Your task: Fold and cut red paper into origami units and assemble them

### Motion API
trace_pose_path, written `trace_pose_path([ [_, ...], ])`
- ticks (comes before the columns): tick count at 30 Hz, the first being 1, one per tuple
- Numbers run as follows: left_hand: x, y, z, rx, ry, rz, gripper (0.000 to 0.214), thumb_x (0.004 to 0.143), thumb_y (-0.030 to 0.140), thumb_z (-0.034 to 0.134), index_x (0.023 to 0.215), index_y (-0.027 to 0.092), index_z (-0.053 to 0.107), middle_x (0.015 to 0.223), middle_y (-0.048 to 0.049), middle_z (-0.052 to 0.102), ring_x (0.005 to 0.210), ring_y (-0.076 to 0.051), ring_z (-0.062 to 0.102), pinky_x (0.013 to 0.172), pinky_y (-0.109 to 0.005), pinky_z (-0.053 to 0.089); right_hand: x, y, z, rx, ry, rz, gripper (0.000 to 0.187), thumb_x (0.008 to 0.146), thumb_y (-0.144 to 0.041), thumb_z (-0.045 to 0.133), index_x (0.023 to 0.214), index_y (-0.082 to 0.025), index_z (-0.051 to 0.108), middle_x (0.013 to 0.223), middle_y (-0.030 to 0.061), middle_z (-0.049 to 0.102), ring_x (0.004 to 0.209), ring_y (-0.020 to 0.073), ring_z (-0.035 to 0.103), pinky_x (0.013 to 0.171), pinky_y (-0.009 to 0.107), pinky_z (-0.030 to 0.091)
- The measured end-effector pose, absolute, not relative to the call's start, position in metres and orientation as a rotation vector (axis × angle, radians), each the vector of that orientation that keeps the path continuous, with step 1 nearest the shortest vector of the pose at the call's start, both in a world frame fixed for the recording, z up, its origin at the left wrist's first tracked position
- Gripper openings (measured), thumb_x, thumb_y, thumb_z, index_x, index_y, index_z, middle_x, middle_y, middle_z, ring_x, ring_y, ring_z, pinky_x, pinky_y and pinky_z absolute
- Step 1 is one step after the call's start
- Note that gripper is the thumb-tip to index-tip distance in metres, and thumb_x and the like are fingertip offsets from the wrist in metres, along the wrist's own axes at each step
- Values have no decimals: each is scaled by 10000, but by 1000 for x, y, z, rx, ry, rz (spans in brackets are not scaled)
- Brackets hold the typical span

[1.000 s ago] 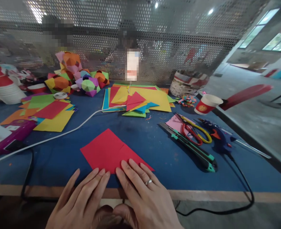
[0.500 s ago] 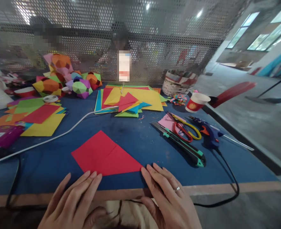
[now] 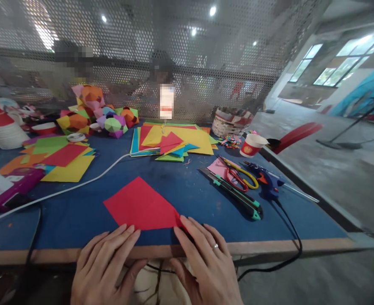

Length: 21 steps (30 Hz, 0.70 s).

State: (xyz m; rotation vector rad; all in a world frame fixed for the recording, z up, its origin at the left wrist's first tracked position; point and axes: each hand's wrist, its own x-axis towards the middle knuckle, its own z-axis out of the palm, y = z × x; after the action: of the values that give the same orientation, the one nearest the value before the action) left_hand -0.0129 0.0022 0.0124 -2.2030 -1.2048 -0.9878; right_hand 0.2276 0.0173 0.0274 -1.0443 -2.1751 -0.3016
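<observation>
A folded red sheet of paper point(image 3: 142, 207) lies flat on the table near its front edge. The fingers of my left hand point(image 3: 106, 258) are stretched out, their tips resting on the sheet's lower edge. At the sheet's right corner is my right hand point(image 3: 202, 254), with a ring on one finger. Its fingers lie extended over that corner, and a bit of red shows between the fingertips. Near the corner the paper is slightly creased or lifted. Both thumbs hang below the table edge, apart from the paper.
On the right lie a utility knife point(image 3: 233, 195), scissors point(image 3: 237, 176) and a glue gun point(image 3: 269, 180) with a black cord. Stacks of coloured paper point(image 3: 199, 140) sit at the back. Folded paper balls point(image 3: 114, 125), a white cable point(image 3: 107, 167) and a paper cup point(image 3: 253, 145) are also around.
My right fingers have moved onto the sheet's right corner, where the paper now bends. My left fingertips stay at the lower edge. The whole view has shifted slightly.
</observation>
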Motion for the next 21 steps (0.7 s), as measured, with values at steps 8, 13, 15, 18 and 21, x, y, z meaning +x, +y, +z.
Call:
trace_pose_path([
  [8, -10, -1, 27, -2220, -1216, -1080, 225, 918, 182, 667, 1114, 72, 666, 997, -108, 693, 976, -229, 626, 997, -390, 439, 224, 9, 21, -947, -1980, -131, 350, 955, -80, 539, 1299, -112, 594, 1059, 82, 732, 987, 172, 661, 925, 314, 445],
  [13, -4, 2, 26, -2246, -1183, -1059, 217, 930, 179, 653, 1124, 82, 674, 1041, -117, 677, 986, -232, 616, 1009, -411, 423, 222, 11, 24, -988, -1991, -134, 236, 1003, -186, 535, 1179, -178, 691, 1099, 69, 721, 1019, 199, 637, 925, 349, 418],
  [15, -2, -1, 26, -2249, -1176, -1064, 229, 926, 155, 653, 1143, 83, 671, 1062, -121, 677, 1003, -229, 617, 1023, -410, 417, 222, 12, 23, -930, -1979, -114, 224, 1009, -166, 520, 1108, -199, 718, 1049, 41, 737, 1003, 191, 639, 927, 346, 415],
  [18, 2, -5, 32, -2211, -1166, -1103, 270, 906, 130, 672, 1171, 80, 666, 1106, -132, 681, 1052, -234, 618, 1044, -403, 411, 224, 12, 28, -852, -1953, -95, 238, 999, -120, 513, 1101, -186, 718, 995, 35, 750, 992, 189, 641, 915, 343, 429],
  [21, 3, -5, 45, -2207, -1155, -1119, 337, 894, 169, 699, 1214, 76, 654, 1148, -138, 699, 1099, -243, 626, 1056, -386, 417, 223, 12, 45, -778, -1924, -20, 238, 966, -62, 531, 1102, -166, 697, 981, 46, 751, 972, 188, 650, 879, 337, 464],
])
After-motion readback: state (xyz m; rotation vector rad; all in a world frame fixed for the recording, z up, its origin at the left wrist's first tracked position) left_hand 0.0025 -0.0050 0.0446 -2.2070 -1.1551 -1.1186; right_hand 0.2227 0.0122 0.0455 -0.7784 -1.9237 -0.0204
